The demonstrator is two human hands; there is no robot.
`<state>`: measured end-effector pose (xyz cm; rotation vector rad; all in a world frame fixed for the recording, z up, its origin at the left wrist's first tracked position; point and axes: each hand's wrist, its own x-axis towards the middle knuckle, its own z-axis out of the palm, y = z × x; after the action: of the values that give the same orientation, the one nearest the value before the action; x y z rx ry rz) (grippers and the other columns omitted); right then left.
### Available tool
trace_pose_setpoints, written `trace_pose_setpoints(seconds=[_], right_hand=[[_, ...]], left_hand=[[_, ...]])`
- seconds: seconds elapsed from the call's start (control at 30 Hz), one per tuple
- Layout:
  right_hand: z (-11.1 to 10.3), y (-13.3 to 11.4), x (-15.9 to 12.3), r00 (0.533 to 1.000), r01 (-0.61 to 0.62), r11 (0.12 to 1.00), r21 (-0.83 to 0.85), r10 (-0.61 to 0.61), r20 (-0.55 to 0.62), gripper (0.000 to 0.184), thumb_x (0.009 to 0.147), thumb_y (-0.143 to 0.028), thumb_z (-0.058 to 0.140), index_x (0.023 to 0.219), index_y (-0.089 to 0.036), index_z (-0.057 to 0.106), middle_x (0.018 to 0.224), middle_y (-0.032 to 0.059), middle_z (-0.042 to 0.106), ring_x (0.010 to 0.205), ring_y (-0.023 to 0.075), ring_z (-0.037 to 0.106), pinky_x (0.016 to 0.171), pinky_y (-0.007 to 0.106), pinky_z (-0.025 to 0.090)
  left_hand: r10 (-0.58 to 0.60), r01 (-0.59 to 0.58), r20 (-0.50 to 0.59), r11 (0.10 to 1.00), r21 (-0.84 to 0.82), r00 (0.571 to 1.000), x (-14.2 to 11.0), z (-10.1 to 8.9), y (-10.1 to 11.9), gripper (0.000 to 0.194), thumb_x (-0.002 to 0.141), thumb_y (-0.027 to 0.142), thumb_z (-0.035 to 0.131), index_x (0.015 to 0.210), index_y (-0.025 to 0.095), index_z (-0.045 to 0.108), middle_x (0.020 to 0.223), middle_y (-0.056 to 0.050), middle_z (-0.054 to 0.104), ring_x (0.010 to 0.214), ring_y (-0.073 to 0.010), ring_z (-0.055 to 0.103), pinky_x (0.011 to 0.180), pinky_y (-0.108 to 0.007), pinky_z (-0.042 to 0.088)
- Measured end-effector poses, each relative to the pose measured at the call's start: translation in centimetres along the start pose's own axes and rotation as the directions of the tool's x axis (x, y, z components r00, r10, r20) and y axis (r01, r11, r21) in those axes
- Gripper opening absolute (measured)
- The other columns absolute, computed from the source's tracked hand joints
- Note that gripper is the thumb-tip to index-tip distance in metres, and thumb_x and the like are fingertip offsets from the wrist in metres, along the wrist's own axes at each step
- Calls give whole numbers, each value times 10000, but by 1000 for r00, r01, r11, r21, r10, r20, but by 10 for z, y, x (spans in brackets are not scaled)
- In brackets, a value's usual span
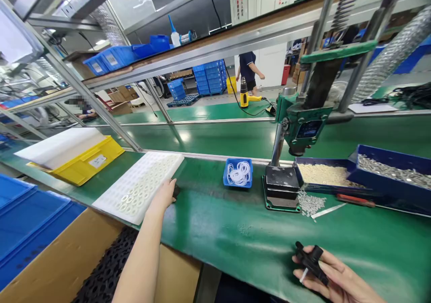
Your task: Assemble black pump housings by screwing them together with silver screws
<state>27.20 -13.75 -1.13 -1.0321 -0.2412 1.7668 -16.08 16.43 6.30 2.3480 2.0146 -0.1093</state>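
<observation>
Right hand: the right hand [340, 279] has its fingers closed on a black plastic fitting [311, 263], held between thumb and fingers above the green worktop [215, 222]; a short white pin [304, 274] juts from the fitting, near the lower fingers.
Left hand: the left hand [164, 196] has bent fingers at the right edge of a white foam tray [111, 194]; whether they grip anything, I cannot tell.
Dark piece: the small dark piece [177, 191] is right beside the left fingertips, partly hidden by them.
Pale rings: the pale rings [134, 200] sit in rows on the tray, left of the left fingers.
Blue bin: a small blue bin [237, 185] of white loops [239, 173] stands to the right of the left fingers, well apart.
Arbor press: the green arbor press [305, 125] stands beyond the right fingers, its black base block [282, 179] on the worktop.
Small metal parts: a loose heap of small metal parts [311, 203] lies beyond the right fingers, beside the press base, near a red-handled tool [356, 199].
Yellow crate: a yellow crate [85, 161] is farther left of the left fingers, past the tray.
Carton: an open carton [63, 253] of black parts [104, 265] is below and left of the left fingers.
</observation>
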Motion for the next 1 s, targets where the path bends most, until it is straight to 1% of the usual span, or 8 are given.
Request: trace_pose_setpoints(seconds=[0.1,0.2,0.33,0.47,0.57,0.83,0.93,1.0], right_hand=[[3,-7,2,996,87,995,-40,-88,0,386,761,-432,809,1086,-231,752,1321,123,651,1072,356,693,1021,516,518],[10,-21,8,980,196,975,-108,-197,-2,316,830,-389,757,1092,-214,729,1413,120,577,1017,309,709,875,431,578],[19,-43,16,943,329,933,-146,-333,0,323,858,-341,738,1149,-209,695,1259,121,669,937,233,709,672,280,537],[30,-62,23,908,411,892,-189,-419,0,307,821,-333,764,1093,-203,708,1256,105,659,875,204,704,607,249,492],[38,-71,29,902,419,879,-228,-432,-8,283,795,-356,776,1036,-216,725,1303,86,632,866,191,701,574,231,467],[45,-67,55,928,369,858,-356,-359,95,295,763,-359,797,1003,-192,753,1346,90,565,781,110,600,493,166,408],[42,-64,59,889,449,754,-479,-429,158,262,784,-384,777,973,-204,763,1343,99,541,966,181,617,571,200,493],[40,-64,56,843,524,633,-570,-481,241,237,828,-388,744,991,-216,760,1317,107,549,1163,239,567,790,295,558]], left_hand=[[158,-158,18,987,-40,987,-13,9,22,725,689,131,754,1357,102,473,1326,-205,536,1246,-342,562,1075,-457,421],[373,-369,1,917,-154,928,-41,29,82,657,786,291,741,1372,190,463,1330,-131,513,1253,-275,553,1088,-409,429],[627,-585,-128,607,-538,769,-87,58,182,685,762,349,783,1368,254,477,1366,-110,491,1290,-286,520,1095,-432,443],[675,-519,-154,380,-766,722,-115,79,251,771,748,366,799,1409,256,418,1404,-122,488,1305,-291,519,1103,-468,446],[640,-430,-139,326,-842,756,-121,90,268,869,740,331,809,1462,248,333,1452,-142,483,1358,-314,478,1133,-519,405],[594,-314,-101,267,-911,798,-122,104,268,984,734,304,823,1511,279,220,1521,-133,446,1367,-302,489,1134,-506,418],[592,-303,-87,276,-912,801,-123,106,268,1020,741,309,819,1527,296,169,1557,-134,395,1393,-301,458,1142,-509,408],[586,-299,-69,306,-904,808,-124,107,268,1035,741,326,819,1531,300,151,1559,-141,388,1402,-313,444,1142,-521,403]])
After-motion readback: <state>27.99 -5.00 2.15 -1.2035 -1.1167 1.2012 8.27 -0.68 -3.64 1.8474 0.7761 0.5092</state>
